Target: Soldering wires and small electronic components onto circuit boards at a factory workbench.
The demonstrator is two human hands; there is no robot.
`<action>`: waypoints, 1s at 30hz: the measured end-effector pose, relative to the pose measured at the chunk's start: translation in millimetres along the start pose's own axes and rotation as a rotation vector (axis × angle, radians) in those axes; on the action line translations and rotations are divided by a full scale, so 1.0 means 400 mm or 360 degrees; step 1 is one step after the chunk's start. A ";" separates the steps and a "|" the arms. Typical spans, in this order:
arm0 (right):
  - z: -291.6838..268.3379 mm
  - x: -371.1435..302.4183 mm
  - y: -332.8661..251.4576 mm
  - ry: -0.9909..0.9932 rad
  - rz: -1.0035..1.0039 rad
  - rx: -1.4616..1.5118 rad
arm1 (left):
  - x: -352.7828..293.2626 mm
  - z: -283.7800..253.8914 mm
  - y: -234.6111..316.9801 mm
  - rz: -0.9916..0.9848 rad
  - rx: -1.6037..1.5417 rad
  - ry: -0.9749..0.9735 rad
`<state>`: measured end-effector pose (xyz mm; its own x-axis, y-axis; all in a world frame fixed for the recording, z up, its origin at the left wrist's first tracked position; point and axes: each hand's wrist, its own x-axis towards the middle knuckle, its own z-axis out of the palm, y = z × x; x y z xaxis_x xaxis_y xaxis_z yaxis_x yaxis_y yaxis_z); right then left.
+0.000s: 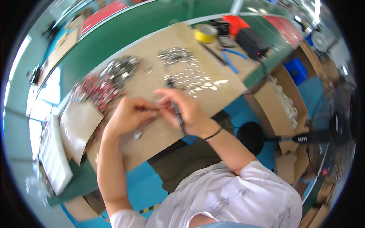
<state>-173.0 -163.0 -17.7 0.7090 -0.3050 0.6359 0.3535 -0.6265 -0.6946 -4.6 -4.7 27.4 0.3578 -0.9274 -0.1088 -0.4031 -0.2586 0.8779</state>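
Note:
My left hand (129,116) pinches a small metal part at its fingertips, just above the brown cardboard sheet (159,72) on the bench. My right hand (186,110) grips a thin dark pen-like tool (175,108) whose tip points up toward the far side. Both hands meet at the fingertips over the sheet. A small metal piece (137,133) lies under my left wrist. Piles of small shiny metal parts (121,68) lie beyond the hands, and rows of flat metal pieces (190,78) lie to the right. The picture is blurred.
A yellow tape roll (205,33), a black box with a red light (253,43), a blue-handled tool (230,60) and a red object (235,22) stand at the far right. A white tray (53,152) lies left. Cardboard boxes (285,106) and a fan (334,133) stand right.

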 end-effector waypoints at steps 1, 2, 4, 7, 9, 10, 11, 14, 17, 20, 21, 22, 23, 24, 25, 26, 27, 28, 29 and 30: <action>-0.009 -0.004 0.006 -0.0063 0.0101 0.0004 | 0.005 -0.004 -0.009 0.0077 0.0155 0.0013; -0.014 -0.006 0.008 -0.0120 0.0205 -0.0007 | 0.005 -0.005 -0.015 0.0002 0.0041 0.0021; -0.009 -0.009 -0.001 -0.0159 0.0311 0.0128 | -0.001 -0.003 -0.015 -0.0095 -0.0085 0.0067; -0.004 -0.006 -0.021 -0.0177 0.0466 0.0234 | -0.004 0.005 -0.001 -0.0223 -0.0178 0.0144; 0.001 -0.005 -0.024 -0.0195 0.0460 0.0188 | -0.005 0.008 -0.002 -0.0170 -0.0117 0.0240; 0.006 -0.007 -0.020 -0.0202 0.0462 0.0190 | -0.003 0.007 -0.006 -0.0174 -0.0122 0.0244; 0.011 -0.010 -0.011 -0.0189 0.0393 0.0143 | 0.000 0.007 -0.012 -0.0184 -0.0120 0.0283; 0.022 -0.016 -0.017 -0.0188 0.0288 0.0051 | 0.006 0.018 -0.026 -0.0185 0.0016 0.0451; 0.020 -0.014 -0.021 -0.0252 0.0116 -0.0022 | 0.011 0.040 -0.046 -0.0076 0.0371 0.0662; 0.004 -0.003 -0.027 -0.0336 -0.0031 -0.0001 | 0.008 0.055 -0.045 -0.0006 0.0610 0.0721; -0.007 -0.001 -0.026 -0.0360 -0.0040 0.0040 | 0.007 0.058 -0.042 -0.0026 0.0632 0.0690; -0.022 -0.012 -0.013 -0.0337 0.0074 0.0014 | 0.009 0.062 -0.037 -0.0029 0.0626 0.0699; -0.040 -0.012 -0.006 -0.0360 0.0064 0.0030 | 0.002 0.064 -0.034 -0.0041 0.0666 0.0705; -0.060 -0.011 0.000 -0.0353 0.0203 0.0129 | -0.007 0.066 -0.032 -0.0054 0.0705 0.0711; -0.084 -0.009 0.008 -0.0335 0.0354 0.0206 | -0.005 0.070 -0.028 -0.0060 0.0691 0.0717; -0.101 -0.006 0.022 -0.0351 0.0359 0.0202 | -0.004 0.074 -0.024 -0.0021 0.0754 0.0739; -0.113 -0.004 0.041 -0.0301 0.0288 0.0269 | -0.003 0.077 -0.022 0.0017 0.0816 0.0759; -0.119 -0.007 0.054 -0.0245 0.0217 0.0339 | -0.002 0.082 -0.023 0.0008 0.0807 0.0759; -0.121 -0.012 0.059 -0.0253 0.0227 0.0339 | 0.001 0.086 -0.024 0.0039 0.0865 0.0769; -0.121 -0.017 0.063 -0.0185 0.0328 0.0436 | 0.006 0.090 -0.025 0.0070 0.0923 0.0775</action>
<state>-198.6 -211.5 -23.3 0.8414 -0.3117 0.4414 0.3351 -0.3399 -0.8788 -30.2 -14.1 1.7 0.6086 -0.7508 0.2569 -0.7557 -0.4496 0.4762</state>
